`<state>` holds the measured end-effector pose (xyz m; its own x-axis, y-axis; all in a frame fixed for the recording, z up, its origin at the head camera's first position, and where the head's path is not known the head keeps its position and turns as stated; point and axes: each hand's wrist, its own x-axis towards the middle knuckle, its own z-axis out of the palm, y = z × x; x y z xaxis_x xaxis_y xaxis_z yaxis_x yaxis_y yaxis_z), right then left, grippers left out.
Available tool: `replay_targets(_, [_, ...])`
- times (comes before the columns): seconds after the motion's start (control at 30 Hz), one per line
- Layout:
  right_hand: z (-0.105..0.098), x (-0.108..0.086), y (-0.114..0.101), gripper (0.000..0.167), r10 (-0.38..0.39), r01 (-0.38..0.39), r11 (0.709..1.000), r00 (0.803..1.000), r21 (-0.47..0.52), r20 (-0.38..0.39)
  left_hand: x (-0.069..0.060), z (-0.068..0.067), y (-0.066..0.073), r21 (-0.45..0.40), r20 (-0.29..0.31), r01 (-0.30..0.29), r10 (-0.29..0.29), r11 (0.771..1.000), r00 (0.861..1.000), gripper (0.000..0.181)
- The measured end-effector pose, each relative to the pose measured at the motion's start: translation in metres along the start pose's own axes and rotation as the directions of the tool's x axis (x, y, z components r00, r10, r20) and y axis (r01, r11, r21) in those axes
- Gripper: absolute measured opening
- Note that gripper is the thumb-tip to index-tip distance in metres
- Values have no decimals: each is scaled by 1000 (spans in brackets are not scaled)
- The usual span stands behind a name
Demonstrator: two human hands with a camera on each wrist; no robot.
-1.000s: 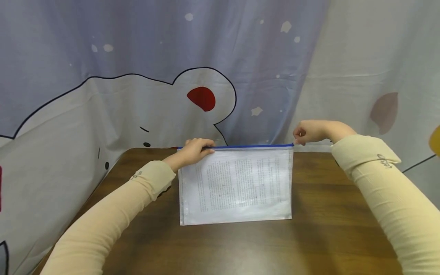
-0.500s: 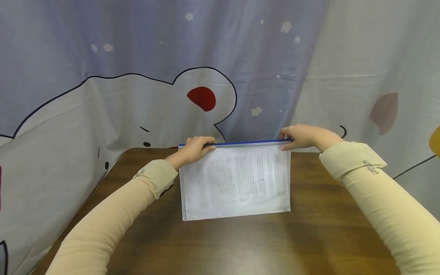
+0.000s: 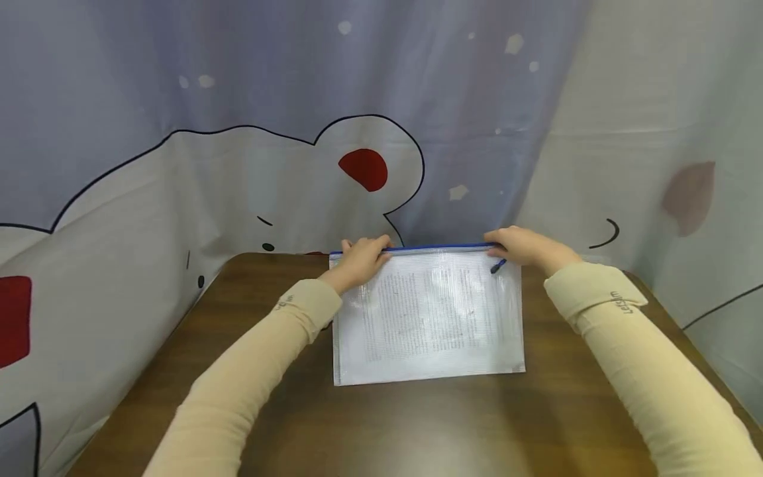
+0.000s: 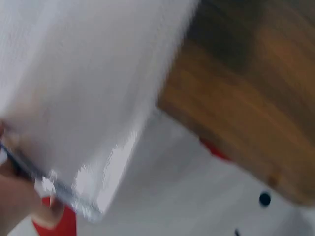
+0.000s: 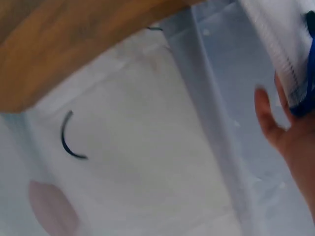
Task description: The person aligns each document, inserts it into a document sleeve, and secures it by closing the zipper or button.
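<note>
A translucent zip document pouch with a blue zipper edge hangs over the table, printed paper showing through it. My left hand grips the zipper edge near the left corner, thumb in front. At the right end of that edge, my right hand holds the top corner. A small blue zipper pull dangles just below the right fingers. In the left wrist view the pouch is blurred, with part of the left hand at its edge. The right wrist view catches the right hand at the blue-edged corner.
A brown wooden table lies under the pouch. Behind it and along the sides hangs a printed curtain with cartoon outlines and red patches.
My right hand has gone from pinching at the zipper's right end to holding the top edge, and the pull now dangles in front. The left hand keeps its grip. The head view has shifted slightly.
</note>
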<state>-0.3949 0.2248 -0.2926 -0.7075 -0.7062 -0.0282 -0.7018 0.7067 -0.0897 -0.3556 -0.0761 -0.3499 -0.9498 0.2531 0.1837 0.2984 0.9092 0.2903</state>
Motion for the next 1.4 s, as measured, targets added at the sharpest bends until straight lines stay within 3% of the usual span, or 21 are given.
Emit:
replay_targets(0.13, [25,-2,18,38,157,-159,986,986,-44,-50,19,31,18,80,-68,78,-73,994,995,31])
replay_targets(0.27, [60,-5,35,39,274,-280,959,955,-39,-110,30,64,29,52,15,141,-142,989,990,42])
replay_targets(0.43, [107,-10,44,34,337,-352,934,923,-56,-185,25,102,29,65,64,150,-154,987,986,54])
replay_targets(0.6, [137,-12,44,27,362,-378,924,915,-61,-181,18,130,22,119,63,126,-134,985,989,55])
replay_targets(0.7, [146,-13,44,20,360,-374,926,915,-49,-184,18,136,22,96,86,136,-145,986,986,59])
replay_targets(0.77, [151,-15,42,19,346,-363,930,916,-51,-202,18,136,24,73,125,169,-177,983,976,61])
replay_targets(0.87, [156,-17,38,21,285,-299,953,938,-42,-198,16,136,26,67,192,202,-211,977,959,56])
replay_targets(1.0, [154,-18,32,20,192,-191,981,977,19,-97,13,131,29,70,273,232,-243,970,931,56])
replay_targets(1.07, [151,-17,30,18,176,-175,984,984,45,-23,13,128,30,68,300,245,-254,967,920,61])
replay_targets(1.2, [153,-15,27,26,219,-226,972,971,71,94,12,126,29,50,321,272,-273,961,907,67])
replay_targets(1.4, [159,-15,27,50,292,-329,933,928,146,231,11,127,25,23,343,307,-297,951,891,69])
